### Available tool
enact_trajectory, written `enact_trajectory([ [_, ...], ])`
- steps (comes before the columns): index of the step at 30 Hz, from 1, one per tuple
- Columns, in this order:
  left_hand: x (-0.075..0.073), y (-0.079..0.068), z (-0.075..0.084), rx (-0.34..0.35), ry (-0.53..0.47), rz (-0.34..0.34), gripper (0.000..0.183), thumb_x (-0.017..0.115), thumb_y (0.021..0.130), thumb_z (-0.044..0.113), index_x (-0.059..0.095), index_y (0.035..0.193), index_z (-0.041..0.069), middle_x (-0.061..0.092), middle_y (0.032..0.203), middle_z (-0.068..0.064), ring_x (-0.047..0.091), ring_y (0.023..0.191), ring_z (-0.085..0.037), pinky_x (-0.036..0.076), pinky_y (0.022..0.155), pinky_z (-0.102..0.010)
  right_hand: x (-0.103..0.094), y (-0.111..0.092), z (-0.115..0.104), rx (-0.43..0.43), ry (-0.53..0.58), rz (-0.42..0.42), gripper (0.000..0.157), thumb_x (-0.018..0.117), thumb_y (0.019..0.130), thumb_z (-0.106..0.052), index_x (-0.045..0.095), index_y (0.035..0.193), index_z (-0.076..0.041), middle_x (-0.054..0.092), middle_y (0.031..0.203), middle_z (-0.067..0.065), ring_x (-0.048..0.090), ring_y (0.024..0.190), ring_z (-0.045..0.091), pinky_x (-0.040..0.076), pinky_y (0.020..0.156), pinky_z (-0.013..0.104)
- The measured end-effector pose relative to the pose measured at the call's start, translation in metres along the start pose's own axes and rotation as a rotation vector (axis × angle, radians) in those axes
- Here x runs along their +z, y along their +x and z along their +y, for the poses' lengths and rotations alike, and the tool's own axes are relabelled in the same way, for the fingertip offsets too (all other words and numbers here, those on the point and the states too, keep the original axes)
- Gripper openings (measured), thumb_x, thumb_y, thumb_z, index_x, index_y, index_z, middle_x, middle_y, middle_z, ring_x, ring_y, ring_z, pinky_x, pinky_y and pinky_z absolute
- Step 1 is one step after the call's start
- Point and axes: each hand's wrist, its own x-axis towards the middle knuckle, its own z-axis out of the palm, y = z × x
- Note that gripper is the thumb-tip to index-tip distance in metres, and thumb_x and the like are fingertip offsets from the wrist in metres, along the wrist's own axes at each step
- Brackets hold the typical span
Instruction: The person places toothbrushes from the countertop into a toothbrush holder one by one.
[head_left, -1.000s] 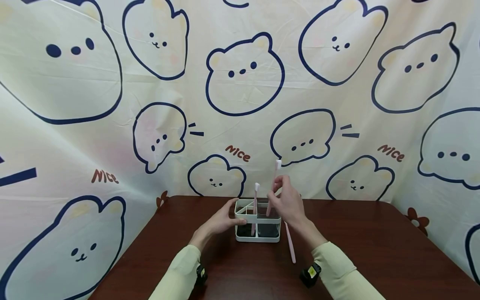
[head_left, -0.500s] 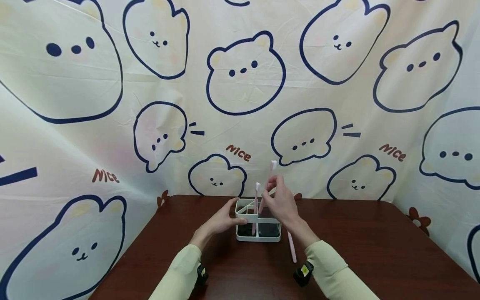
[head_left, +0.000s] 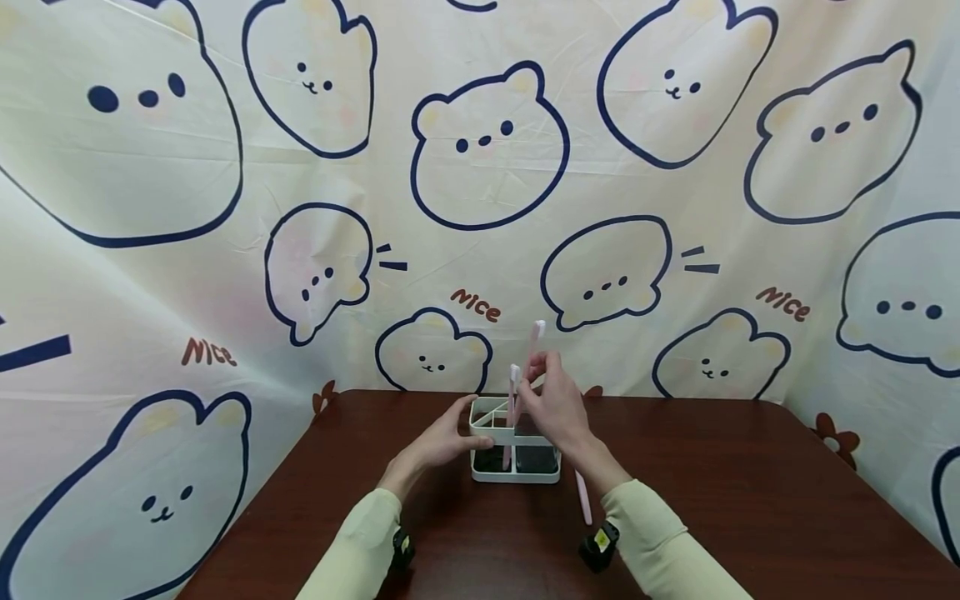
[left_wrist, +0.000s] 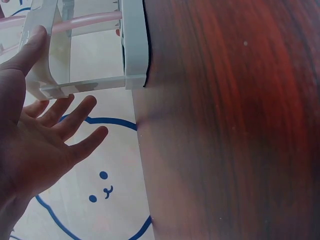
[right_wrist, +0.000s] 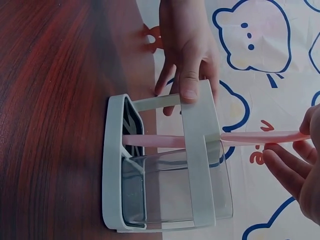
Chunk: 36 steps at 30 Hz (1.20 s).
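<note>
A pale toothbrush holder [head_left: 536, 478] with a divided top stands on the table. My left hand [head_left: 442, 437] holds its left side, the thumb on the upper frame [left_wrist: 37, 60] and the other fingers spread at the side. One pink toothbrush [head_left: 513, 387] stands upright in the holder, bristles up. With thumb and fingertips my right hand [head_left: 558, 412] pinches a second pink toothbrush [head_left: 535, 340], head up and slightly tilted, over the holder's top. In the right wrist view its handle [right_wrist: 270, 137] reaches the upper frame; whether its end is inside I cannot tell.
A third pink toothbrush [head_left: 583, 500] lies on the brown table [head_left: 712, 500], partly under my right forearm. A clear cup [right_wrist: 170, 195] fills the holder's right side. Behind the table hangs a cloth [head_left: 487, 192] printed with cartoon bears.
My right hand has moved left with its toothbrush, from over the holder's right side to close beside the standing toothbrush. The left hand and holder stay in place.
</note>
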Motion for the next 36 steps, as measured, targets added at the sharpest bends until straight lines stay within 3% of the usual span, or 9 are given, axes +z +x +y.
enact_trajectory([
  [6, 0.0, 0.0, 0.0, -0.005, 0.002, 0.003, 0.095, 0.079, 0.081, 0.048, 0.027, 0.155, 0.016, 0.042, 0.152, -0.015, 0.045, 0.135, -0.033, 0.037, 0.111, -0.06, 0.003, 0.0, 0.0, 0.006, 0.015, -0.004, 0.034, 0.064, 0.094, -0.012, 0.047, 0.124, -0.01, 0.063, 0.096, 0.007, 0.068, 0.071, 0.022, 0.056, 0.056, 0.026],
  [12, 0.0, -0.002, 0.0, -0.021, 0.005, 0.007, 0.095, 0.078, 0.081, 0.049, 0.027, 0.155, 0.018, 0.04, 0.155, -0.014, 0.044, 0.136, -0.033, 0.035, 0.112, -0.061, 0.007, -0.001, 0.0, 0.014, -0.029, -0.031, 0.037, 0.065, 0.095, -0.014, 0.048, 0.128, -0.013, 0.064, 0.092, 0.004, 0.067, 0.068, 0.013, 0.056, 0.055, 0.025],
  [21, 0.0, -0.001, 0.001, -0.005, -0.01, -0.005, 0.094, 0.078, 0.083, 0.045, 0.026, 0.155, 0.016, 0.043, 0.151, -0.015, 0.046, 0.134, -0.032, 0.039, 0.11, -0.059, 0.011, -0.009, 0.005, 0.02, -0.103, -0.115, 0.031, 0.067, 0.095, -0.023, 0.051, 0.12, -0.015, 0.065, 0.086, 0.0, 0.063, 0.069, 0.01, 0.053, 0.053, 0.023],
  [28, -0.001, 0.001, 0.0, 0.01, -0.003, -0.008, 0.093, 0.078, 0.084, 0.044, 0.026, 0.156, 0.015, 0.042, 0.152, -0.017, 0.046, 0.135, -0.032, 0.038, 0.111, -0.059, 0.017, -0.012, 0.01, -0.047, -0.217, -0.086, 0.018, 0.062, 0.097, -0.023, 0.056, 0.112, -0.016, 0.067, 0.08, -0.004, 0.058, 0.062, 0.005, 0.047, 0.051, 0.021],
  [36, 0.0, 0.0, 0.001, 0.007, -0.006, -0.009, 0.093, 0.078, 0.084, 0.043, 0.025, 0.156, 0.015, 0.039, 0.155, -0.019, 0.044, 0.136, -0.033, 0.036, 0.112, -0.061, 0.024, -0.015, 0.017, -0.097, -0.35, -0.019, 0.013, 0.067, 0.092, -0.024, 0.068, 0.101, -0.014, 0.066, 0.075, -0.005, 0.047, 0.071, 0.012, 0.039, 0.067, 0.031],
])
